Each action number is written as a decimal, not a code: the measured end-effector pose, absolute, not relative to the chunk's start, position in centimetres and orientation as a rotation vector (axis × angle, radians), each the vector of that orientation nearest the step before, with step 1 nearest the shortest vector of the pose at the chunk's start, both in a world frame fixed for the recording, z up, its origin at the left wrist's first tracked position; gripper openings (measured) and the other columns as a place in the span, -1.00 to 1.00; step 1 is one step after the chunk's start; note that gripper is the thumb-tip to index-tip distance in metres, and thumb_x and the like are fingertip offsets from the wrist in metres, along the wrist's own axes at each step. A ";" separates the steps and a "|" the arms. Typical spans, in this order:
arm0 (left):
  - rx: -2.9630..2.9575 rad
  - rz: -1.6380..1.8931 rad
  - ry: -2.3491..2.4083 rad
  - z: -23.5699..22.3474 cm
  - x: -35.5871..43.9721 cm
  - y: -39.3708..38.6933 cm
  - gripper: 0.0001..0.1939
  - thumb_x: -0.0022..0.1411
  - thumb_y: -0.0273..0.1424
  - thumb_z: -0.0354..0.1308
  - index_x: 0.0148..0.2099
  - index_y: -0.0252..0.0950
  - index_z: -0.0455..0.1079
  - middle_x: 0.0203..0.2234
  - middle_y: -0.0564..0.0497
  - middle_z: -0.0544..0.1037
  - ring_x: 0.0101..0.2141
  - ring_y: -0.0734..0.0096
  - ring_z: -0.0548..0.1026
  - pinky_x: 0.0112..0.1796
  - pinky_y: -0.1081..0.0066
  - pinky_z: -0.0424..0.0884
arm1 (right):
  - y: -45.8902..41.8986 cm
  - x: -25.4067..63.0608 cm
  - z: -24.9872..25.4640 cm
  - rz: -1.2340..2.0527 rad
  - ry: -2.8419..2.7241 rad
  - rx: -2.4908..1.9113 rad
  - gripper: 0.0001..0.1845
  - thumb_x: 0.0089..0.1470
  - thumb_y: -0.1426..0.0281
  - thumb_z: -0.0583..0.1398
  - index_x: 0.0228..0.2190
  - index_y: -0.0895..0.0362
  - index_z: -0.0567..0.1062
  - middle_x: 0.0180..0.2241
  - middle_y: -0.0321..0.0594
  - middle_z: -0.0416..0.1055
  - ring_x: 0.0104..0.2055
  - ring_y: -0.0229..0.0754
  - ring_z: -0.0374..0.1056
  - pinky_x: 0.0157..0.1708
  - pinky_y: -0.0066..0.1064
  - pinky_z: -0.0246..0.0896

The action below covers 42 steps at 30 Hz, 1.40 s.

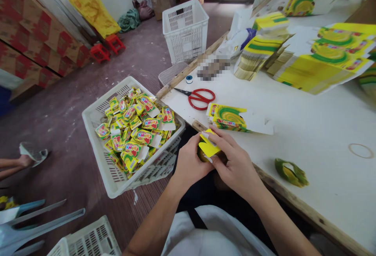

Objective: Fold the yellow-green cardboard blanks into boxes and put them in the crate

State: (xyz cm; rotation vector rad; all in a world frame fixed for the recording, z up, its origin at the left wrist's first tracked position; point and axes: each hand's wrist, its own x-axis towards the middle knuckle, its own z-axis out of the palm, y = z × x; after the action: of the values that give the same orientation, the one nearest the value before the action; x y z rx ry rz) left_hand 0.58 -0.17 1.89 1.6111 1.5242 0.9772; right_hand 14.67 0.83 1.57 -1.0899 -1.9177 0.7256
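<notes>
Both of my hands hold one small yellow carton (208, 147) just below the table's front edge. My left hand (189, 162) wraps round its left side, fingers closed. My right hand (235, 160) grips its right side, fingers pressed on the flaps. A short stack of flat yellow-green cartons (227, 118) lies on the white table (308, 130) just beyond my hands. To my left a white basket (101, 162) holds several folded cartons (135, 130).
Red-handled scissors (199, 98) and a small tape roll (189, 78) lie near the table's left edge. Piles of flat cartons (320, 56) fill the far right. A crumpled green scrap (290, 172) and a rubber band (360, 151) lie right. Another person's foot (28, 156) shows at left.
</notes>
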 end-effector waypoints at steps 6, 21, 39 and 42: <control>1.605 0.981 1.525 2.1 0.7 -0.2 -0.49 -0.05 -0.51 0.27 0.02 -0.28 0.37 -0.04 -0.10 0.57 -0.08 0.13 0.55 -0.03 0.17 0.46 | 0.8 14.8 1.6 0.721 -1.917 -1.087 -0.49 0.08 0.58 0.07 0.07 0.19 0.44 0.21 0.13 0.32 0.25 0.05 0.30 0.15 -0.05 0.34; 1.694 0.973 1.491 2.0 -0.3 -0.2 -0.37 -0.08 -0.43 0.33 0.10 -0.35 0.36 -0.04 -0.14 0.59 -0.09 0.13 0.58 -0.02 0.16 0.50 | 1.3 15.6 2.5 0.646 -2.098 -1.027 -0.69 0.15 0.58 0.06 -0.19 0.15 0.55 0.23 0.11 0.31 0.16 0.02 0.40 0.01 -0.20 0.45; 1.895 0.725 1.578 2.7 -1.3 0.0 -0.33 -0.07 -0.33 0.37 0.12 -0.35 0.37 0.01 -0.20 0.57 -0.02 0.01 0.56 0.01 0.08 0.49 | 1.6 16.6 1.5 0.756 -2.179 -0.930 -0.60 0.12 0.61 0.07 -0.11 0.05 0.54 0.32 -0.04 0.19 0.30 0.06 0.21 0.12 -0.02 0.34; 1.883 0.666 1.530 2.8 -1.2 -0.1 -0.37 -0.06 -0.30 0.38 0.09 -0.34 0.39 -0.06 -0.16 0.61 -0.10 0.05 0.59 -0.06 0.13 0.52 | 2.0 17.2 1.9 0.758 -2.233 -0.908 -0.65 0.13 0.60 0.07 -0.20 0.03 0.56 0.23 -0.05 0.33 0.20 0.03 0.35 0.07 -0.08 0.39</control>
State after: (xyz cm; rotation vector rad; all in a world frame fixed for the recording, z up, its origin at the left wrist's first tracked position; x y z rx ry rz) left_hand -1.24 -0.12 2.83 1.8825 1.5296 0.6659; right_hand 17.17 2.03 1.88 -0.9081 -2.2329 0.7584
